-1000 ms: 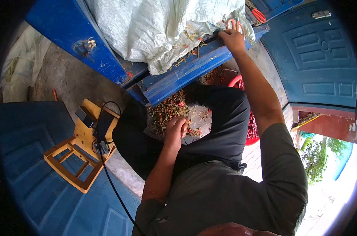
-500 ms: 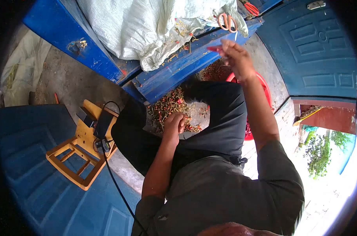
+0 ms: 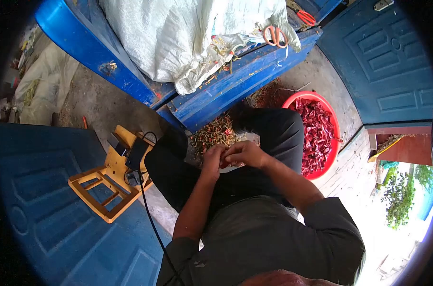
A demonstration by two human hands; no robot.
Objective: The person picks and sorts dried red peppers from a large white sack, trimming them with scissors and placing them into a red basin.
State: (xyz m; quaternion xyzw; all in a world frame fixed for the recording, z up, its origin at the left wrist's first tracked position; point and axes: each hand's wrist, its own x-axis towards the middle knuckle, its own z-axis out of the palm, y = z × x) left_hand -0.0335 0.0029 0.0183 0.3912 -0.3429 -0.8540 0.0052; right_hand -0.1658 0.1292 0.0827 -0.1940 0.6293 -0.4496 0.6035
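Note:
My left hand (image 3: 212, 161) is closed in front of my lap, fingers curled toward the other hand. Beside it, fingertips meeting it, my right hand (image 3: 246, 154) is bent in a pinch. A small dark reddish bit shows between the two hands, mostly covered by fingers, so I cannot make out what it is. Below them, on the floor between my feet, lies a heap of stalks and red scraps (image 3: 211, 133). To the right of my knee stands a red basin (image 3: 337, 128) full of dried red chilies (image 3: 315, 136).
A blue wooden bench (image 3: 245, 76) ahead carries a white woven sack (image 3: 154, 43), pink-handled scissors (image 3: 275, 36) and red-handled scissors (image 3: 306, 18). On the left, a small wooden chair (image 3: 109, 174) holds black devices with a cable (image 3: 149, 214). Blue doors (image 3: 392, 57) stand either side.
My right hand has come down and left from near the bench to meet my left hand; the red chili it held is no longer visible. The camera view shifted, showing more of the basin.

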